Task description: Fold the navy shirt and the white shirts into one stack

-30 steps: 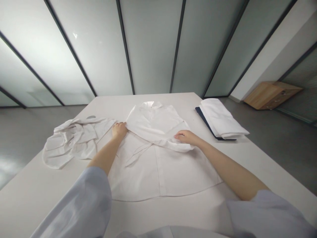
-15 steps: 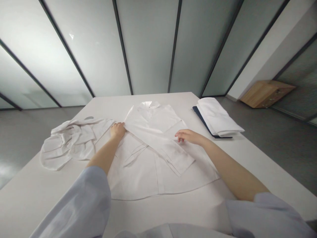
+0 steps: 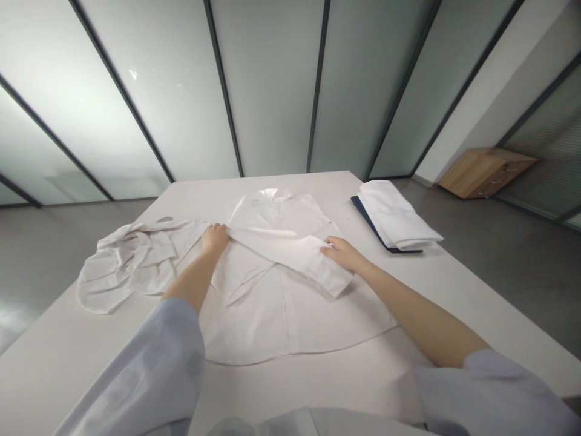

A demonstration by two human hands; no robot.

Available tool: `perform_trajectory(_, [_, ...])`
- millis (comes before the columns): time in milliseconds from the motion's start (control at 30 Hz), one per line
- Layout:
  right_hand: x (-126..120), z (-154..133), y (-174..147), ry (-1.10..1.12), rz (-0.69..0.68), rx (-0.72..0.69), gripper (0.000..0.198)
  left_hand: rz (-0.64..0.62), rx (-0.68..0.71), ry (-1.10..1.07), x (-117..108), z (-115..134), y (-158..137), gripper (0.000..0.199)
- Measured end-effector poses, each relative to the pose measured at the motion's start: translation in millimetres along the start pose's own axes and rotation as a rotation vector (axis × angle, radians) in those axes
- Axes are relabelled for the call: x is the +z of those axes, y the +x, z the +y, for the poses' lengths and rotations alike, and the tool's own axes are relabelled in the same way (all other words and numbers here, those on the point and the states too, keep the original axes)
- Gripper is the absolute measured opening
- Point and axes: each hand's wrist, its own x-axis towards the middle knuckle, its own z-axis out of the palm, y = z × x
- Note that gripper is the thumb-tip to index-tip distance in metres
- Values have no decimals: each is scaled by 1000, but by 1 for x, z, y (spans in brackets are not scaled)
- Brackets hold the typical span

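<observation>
Garment of white cloth (image 3: 254, 327), collar (image 3: 275, 194) at the far end, lies spread before you on a smooth, pale table (image 3: 290, 383); your left hand (image 3: 215, 237) pinches its edge while your right hand (image 3: 344, 252) grips its long white sleeve (image 3: 293, 249), crossing the garment's front.

The shirt (image 3: 281, 257) looks like matt cloth, the table (image 3: 63, 369) smooth, the cabinet (image 3: 483, 172) wooden, the wall panels (image 3: 272, 91) frosted glass
</observation>
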Motion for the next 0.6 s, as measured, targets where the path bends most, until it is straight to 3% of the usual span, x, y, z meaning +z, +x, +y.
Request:
perform_trajectory(167, [-8,-7,6,112,16,4,15,40,-151,-58,-2,-8,10,38])
perform_trajectory(267, [-6,-3,9,119,-67,109,18,55,-181,-68,3,-12,9,36])
perform_trajectory(400, [-3,8,8,79,-207,203,28,25,-133,-51,10,-19,8,34])
perform_trajectory(600, [-14,20,2,-59,-344,82,27,-106,54,-91,12,-39,27,56])
